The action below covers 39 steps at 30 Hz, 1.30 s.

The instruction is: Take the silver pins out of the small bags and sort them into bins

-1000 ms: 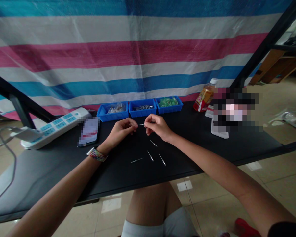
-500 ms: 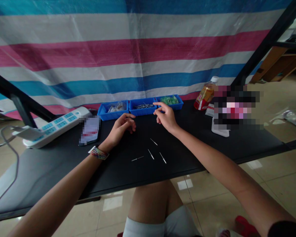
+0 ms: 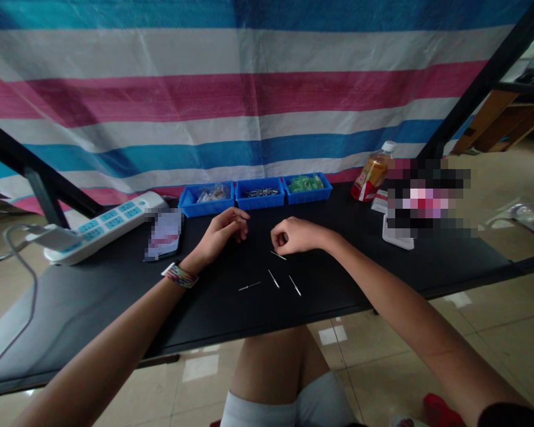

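Observation:
My left hand (image 3: 225,232) hovers left of centre with its fingers loosely curled inward; whatever they may hold is hidden. Its wrist has a colourful woven band (image 3: 179,275). Over the middle of the table, my right hand (image 3: 297,235) has thumb and index finger bent together in a pinch, and I cannot make out anything between them. Right below those fingertips lies a pop rivet (image 3: 278,255). Closer to the front edge lie a second rivet (image 3: 273,279), a third rivet (image 3: 295,286) and, pointing sideways, another rivet (image 3: 250,286).
Behind my hands stand three blue bins: a left bin (image 3: 207,207) with clear bags, a middle bin (image 3: 260,203) with metal rivets, a right bin (image 3: 309,195) with green pieces. A power strip (image 3: 109,225) and phone (image 3: 164,234) lie left; a drink bottle (image 3: 371,175) stands right.
My right hand has drawn back from the bins toward me, and its extended fingers have curled into a pinch above the farthest rivet. The left hand is nearly still.

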Each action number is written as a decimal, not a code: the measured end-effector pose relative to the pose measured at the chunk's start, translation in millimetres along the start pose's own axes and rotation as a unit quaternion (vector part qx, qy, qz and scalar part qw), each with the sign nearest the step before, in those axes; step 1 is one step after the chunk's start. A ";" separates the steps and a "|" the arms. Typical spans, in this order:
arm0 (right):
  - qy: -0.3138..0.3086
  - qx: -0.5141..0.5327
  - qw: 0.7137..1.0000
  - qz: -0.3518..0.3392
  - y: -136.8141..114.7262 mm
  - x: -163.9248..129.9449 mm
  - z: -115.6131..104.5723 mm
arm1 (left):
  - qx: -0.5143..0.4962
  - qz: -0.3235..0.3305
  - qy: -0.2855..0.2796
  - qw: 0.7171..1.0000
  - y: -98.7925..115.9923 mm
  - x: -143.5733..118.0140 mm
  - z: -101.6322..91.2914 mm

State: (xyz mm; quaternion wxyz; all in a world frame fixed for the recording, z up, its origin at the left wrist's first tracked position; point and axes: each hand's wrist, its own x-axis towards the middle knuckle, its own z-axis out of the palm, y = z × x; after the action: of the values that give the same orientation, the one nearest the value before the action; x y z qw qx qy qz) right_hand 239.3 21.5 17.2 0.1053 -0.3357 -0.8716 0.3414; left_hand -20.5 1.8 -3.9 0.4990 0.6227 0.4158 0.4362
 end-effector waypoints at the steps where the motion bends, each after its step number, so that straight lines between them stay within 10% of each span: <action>1: -0.005 -0.016 1.000 0.007 -2.4 -0.5 -0.3 | 0.001 0.001 0.000 1.000 0.4 0.0 0.4; 26: 0.216 0.115 0.949 -0.199 -0.2 17.3 39.1 | 0.106 -0.006 -0.110 0.988 4.8 -1.1 -1.3; 39: 0.234 0.438 0.867 -0.047 7.3 30.7 38.2 | 0.063 0.014 -0.012 0.998 8.0 -0.5 2.5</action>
State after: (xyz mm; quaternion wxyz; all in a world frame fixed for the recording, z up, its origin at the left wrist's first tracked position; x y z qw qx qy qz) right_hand 204.2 25.6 -17.5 0.4582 -0.2842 -0.5967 0.5943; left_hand -17.6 -0.6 3.6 0.4578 0.6634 0.4279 0.4090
